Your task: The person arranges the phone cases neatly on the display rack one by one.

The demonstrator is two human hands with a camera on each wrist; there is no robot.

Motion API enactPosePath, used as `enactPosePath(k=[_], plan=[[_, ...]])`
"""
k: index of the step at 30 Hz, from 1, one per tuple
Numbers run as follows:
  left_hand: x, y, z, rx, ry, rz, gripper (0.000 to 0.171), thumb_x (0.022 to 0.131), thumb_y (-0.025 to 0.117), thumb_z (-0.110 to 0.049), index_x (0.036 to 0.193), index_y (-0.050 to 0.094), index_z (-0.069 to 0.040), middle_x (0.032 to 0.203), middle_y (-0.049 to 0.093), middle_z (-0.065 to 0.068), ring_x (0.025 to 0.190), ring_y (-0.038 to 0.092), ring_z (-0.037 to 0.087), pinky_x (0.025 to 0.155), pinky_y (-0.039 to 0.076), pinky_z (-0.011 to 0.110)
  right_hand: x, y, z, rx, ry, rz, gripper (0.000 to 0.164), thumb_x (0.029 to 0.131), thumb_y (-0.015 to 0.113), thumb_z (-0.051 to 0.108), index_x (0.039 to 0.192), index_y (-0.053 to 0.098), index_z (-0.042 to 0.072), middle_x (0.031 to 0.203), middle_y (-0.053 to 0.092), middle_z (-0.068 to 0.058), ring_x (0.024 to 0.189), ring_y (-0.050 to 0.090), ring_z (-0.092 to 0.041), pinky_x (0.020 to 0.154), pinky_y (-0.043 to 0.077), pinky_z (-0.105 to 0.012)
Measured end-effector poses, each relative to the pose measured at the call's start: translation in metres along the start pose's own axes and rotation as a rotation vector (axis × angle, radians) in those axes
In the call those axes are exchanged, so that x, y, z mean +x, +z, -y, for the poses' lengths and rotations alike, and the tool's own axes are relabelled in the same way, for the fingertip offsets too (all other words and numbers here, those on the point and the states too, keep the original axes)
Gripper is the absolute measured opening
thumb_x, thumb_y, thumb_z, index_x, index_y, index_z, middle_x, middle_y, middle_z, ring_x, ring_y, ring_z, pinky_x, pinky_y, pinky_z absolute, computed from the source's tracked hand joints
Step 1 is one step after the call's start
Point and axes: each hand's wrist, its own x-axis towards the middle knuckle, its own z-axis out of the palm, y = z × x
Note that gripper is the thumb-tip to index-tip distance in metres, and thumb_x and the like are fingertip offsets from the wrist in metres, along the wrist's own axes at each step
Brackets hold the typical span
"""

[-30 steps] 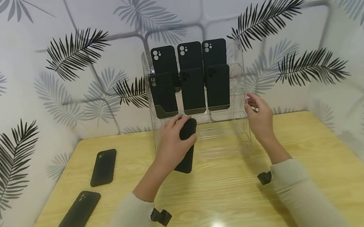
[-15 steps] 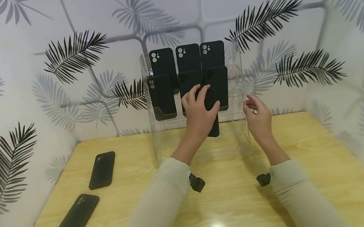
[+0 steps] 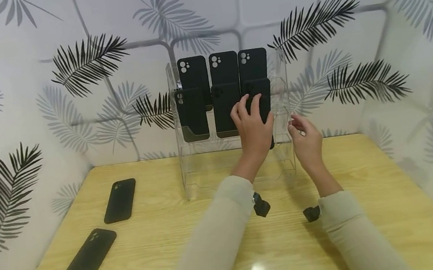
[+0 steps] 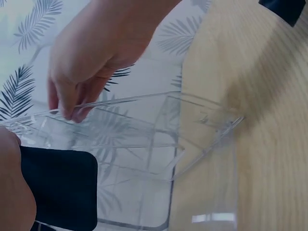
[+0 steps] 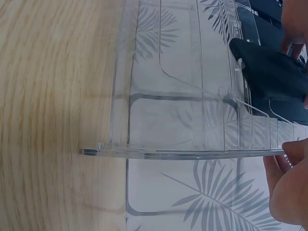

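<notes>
My left hand (image 3: 255, 133) holds a black phone case (image 4: 62, 187) in front of the right end of a clear acrylic display rack (image 5: 192, 155). Its fingers spread over the upper part of the case, the thumb along the right edge. The case tilts and overlaps the front-row case on the right, mostly hidden by the hand in the head view. At the rack's right side, my right hand (image 3: 308, 143) pinches the edge of the side panel between thumb and fingers, as the left wrist view shows. Front-row cases (image 3: 192, 115) and back-row cases (image 3: 193, 71) stand upright in the rack.
Two more black phone cases lie flat on the left of the wooden table: one farther back (image 3: 120, 200), one nearer (image 3: 86, 263). Lower rack tiers (image 3: 212, 163) of clear plastic stand below the front row. A leaf-patterned wall (image 3: 198, 8) rises close behind.
The left hand has carried the phone case from the rack's lower left up and right to its right end. The right hand has kept its grip on the rack's side.
</notes>
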Motion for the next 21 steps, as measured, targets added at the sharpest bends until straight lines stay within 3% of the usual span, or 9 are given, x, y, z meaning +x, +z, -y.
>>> enactPosePath(k=[8, 14, 21], plan=[[-0.013, 0.016, -0.006, 0.162, -0.006, -0.024, 0.05, 0.096, 0.069, -0.038, 0.139, 0.055, -0.019, 0.148, 0.045, 0.01, 0.137, 0.037, 0.031, 0.118, 0.033, 0.042, 0.002, 0.0, -0.002, -0.005, -0.004, -0.014, 0.035, 0.1, 0.062, 0.01, 0.133, 0.064, 0.001, 0.121, 0.068, -0.02, 0.113, 0.065, -0.031, 0.091, 0.052, -0.033], [-0.013, 0.02, -0.008, 0.181, -0.027, -0.056, 0.047, 0.096, 0.068, -0.038, 0.138, 0.057, -0.019, 0.146, 0.046, 0.009, 0.134, 0.037, 0.03, 0.114, 0.037, 0.041, 0.001, -0.001, -0.002, -0.015, -0.007, -0.009, 0.035, 0.101, 0.061, 0.013, 0.134, 0.064, 0.002, 0.122, 0.067, -0.019, 0.114, 0.065, -0.031, 0.091, 0.052, -0.036], [-0.017, 0.023, -0.008, 0.213, -0.022, -0.025, 0.046, 0.097, 0.067, -0.039, 0.137, 0.058, -0.02, 0.146, 0.046, 0.009, 0.133, 0.038, 0.03, 0.114, 0.038, 0.043, 0.0, -0.001, -0.002, -0.021, -0.011, -0.014, 0.035, 0.1, 0.062, 0.012, 0.133, 0.064, 0.0, 0.122, 0.067, -0.02, 0.114, 0.065, -0.032, 0.086, 0.049, -0.024]])
